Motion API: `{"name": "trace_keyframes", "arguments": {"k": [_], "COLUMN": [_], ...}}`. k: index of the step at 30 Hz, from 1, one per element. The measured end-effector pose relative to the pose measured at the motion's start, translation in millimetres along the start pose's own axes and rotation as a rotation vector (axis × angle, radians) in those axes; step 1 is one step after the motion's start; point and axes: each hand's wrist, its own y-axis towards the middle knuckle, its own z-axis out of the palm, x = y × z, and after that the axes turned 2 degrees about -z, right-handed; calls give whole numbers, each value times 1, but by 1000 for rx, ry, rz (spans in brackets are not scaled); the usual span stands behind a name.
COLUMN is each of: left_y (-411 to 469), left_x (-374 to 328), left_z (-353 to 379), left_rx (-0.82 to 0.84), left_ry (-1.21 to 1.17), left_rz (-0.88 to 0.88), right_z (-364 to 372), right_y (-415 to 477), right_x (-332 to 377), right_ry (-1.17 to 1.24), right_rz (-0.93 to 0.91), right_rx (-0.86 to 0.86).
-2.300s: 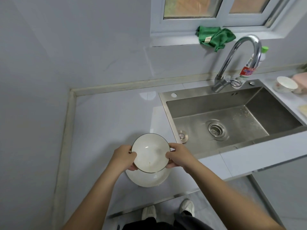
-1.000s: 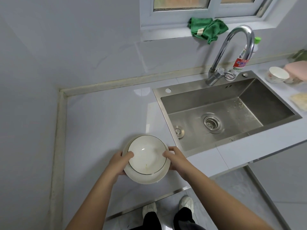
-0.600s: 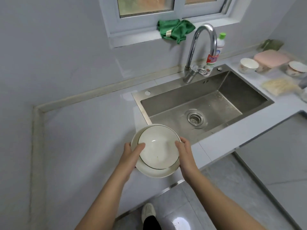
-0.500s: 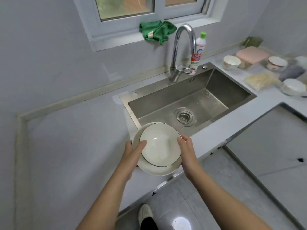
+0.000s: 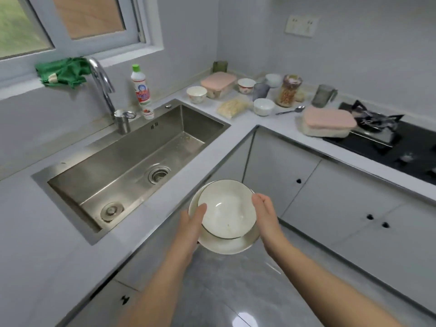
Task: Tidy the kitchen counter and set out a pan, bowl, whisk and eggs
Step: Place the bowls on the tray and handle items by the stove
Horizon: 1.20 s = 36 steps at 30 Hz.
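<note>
The left hand (image 5: 192, 226) and right hand (image 5: 265, 215) carry 2 nested bowls: a small bowl (image 5: 226, 212) with a dark rim line sits inside a large bowl (image 5: 226, 247). Each grip clasps the large bowl from its own side, thumb up at the rims (the fingers underneath are hidden). The bowls are in the air above the floor (image 5: 236, 291), just off the counter (image 5: 35, 244) edge, near the sink (image 5: 118, 149).
</note>
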Motion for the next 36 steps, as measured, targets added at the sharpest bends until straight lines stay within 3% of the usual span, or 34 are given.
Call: {"name": "trace_keyframes", "arguments": {"k": [10,17,26,31,36], "left_y": [4,55,116,117,110], "left_x": [-10,-20,-54,-50,-27], "left_z": [155,276,517,614,697], "left_rx": [238,386,639,773,877], "left_ry": [192,298,423,513,641], "left_rz": [-7,-8,34,32,26], "right_z": [-153,-249,-434,-509,-590], "right_y": [29,82,182,190,190], "right_x": [-12,-7,13,5,-14], "right_ry": [75,159,217,287,253], "right_rz": [42,104,96,70,81], "right_rx": [-231,-359,-672,-836,-873]}}
